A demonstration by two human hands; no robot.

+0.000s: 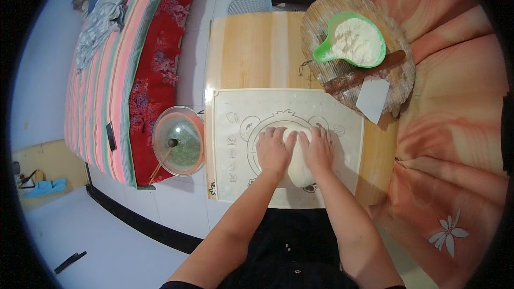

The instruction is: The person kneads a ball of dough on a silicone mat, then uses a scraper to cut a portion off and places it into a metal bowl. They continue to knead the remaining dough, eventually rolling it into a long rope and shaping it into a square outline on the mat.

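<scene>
A pale, smooth lump of dough (300,174) lies on a cream-coloured mat (235,190) printed with a bear face. My left hand (274,152) presses on the left of the dough, fingers curved over its far part. On the other side my right hand (318,152) grips it in the same way. The two thumbs are close together near the middle, with a strip of dough showing between them. Part of the lump is hidden beneath my palms.
On a round wooden board (313,32) at the far right stand a green scoop-shaped bowl (319,53) of flour, a rolling pin (393,61) and a white scraper (373,98). A glass-lidded bowl (179,142) stands left of the table (246,48). An orange curtain (455,101) hangs along the right.
</scene>
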